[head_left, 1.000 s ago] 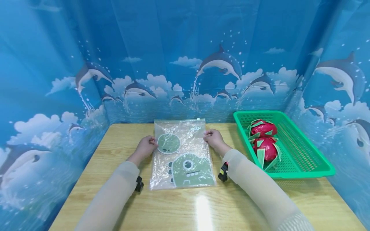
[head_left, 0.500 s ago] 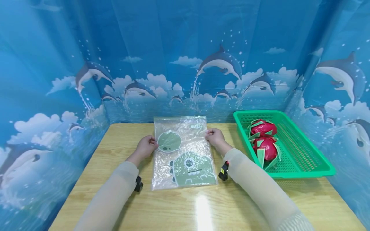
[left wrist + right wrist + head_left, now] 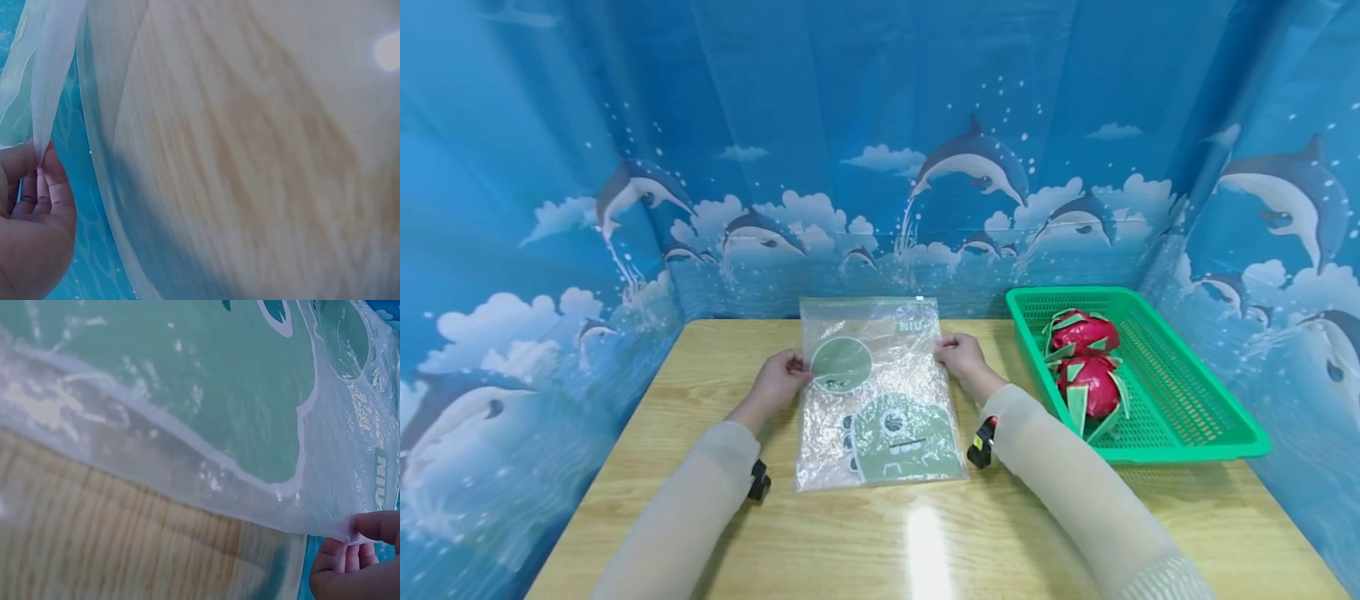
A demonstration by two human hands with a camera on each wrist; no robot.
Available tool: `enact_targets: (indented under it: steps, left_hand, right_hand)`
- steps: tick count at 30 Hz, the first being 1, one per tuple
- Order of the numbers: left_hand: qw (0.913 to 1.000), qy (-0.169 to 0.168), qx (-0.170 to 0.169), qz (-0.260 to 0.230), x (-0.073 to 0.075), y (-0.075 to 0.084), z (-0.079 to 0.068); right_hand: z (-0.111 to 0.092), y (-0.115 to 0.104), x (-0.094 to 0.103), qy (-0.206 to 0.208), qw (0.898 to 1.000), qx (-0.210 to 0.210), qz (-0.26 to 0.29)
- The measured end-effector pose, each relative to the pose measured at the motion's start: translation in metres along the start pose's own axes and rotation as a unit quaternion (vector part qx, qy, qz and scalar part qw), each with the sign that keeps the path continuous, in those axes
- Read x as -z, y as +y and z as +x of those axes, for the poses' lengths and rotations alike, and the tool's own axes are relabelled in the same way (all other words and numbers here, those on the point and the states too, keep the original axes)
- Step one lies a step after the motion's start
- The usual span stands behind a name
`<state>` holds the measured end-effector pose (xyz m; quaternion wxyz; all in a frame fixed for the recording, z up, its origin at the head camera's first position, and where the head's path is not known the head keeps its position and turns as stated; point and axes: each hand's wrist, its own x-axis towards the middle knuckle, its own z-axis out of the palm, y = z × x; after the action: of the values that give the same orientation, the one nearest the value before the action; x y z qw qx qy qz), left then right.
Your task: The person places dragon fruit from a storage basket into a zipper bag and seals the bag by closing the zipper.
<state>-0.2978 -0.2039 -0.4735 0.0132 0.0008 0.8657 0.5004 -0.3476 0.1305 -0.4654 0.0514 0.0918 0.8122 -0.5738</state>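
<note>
Dolphin-print blue sheeting (image 3: 850,83) walls in the back, left and right of a wood-grain worktop (image 3: 842,542), where a streak of glare (image 3: 928,554) shines nearer the viewer than a clear bag (image 3: 891,367) with green cartoon prints. A person's left hand (image 3: 778,379) and right hand (image 3: 962,358) pinch the bag's opposite side edges over the middle of the worktop, its top reaching past the far edge as the head camera sees it. Work appears to be at an early point: both hands have hold of the bag, which looks flat, with nothing visible inside. Whether its mouth, with a white slider (image 3: 919,297) near one end, is sealed cannot be told. Two red dragon fruits (image 3: 1097,390) lie untouched in a green basket (image 3: 1187,454) hiding the worktop's far right corner.
</note>
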Motion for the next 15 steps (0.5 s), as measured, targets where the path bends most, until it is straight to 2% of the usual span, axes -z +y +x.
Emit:
enact_targets:
  steps: [6,15]
  left_hand:
    - [0.9998,0.013,-0.016,0.004,-0.0014,0.0057,-0.0031]
    - [0.9991,0.019,-0.038,0.002,-0.0045,0.0091,-0.0060]
  right_hand:
    - [0.0003,-0.0023,0.0012,0.000,1.000,-0.020,0.010]
    - [0.0049,-0.0065,0.0019,0.007,0.999,-0.024,0.036]
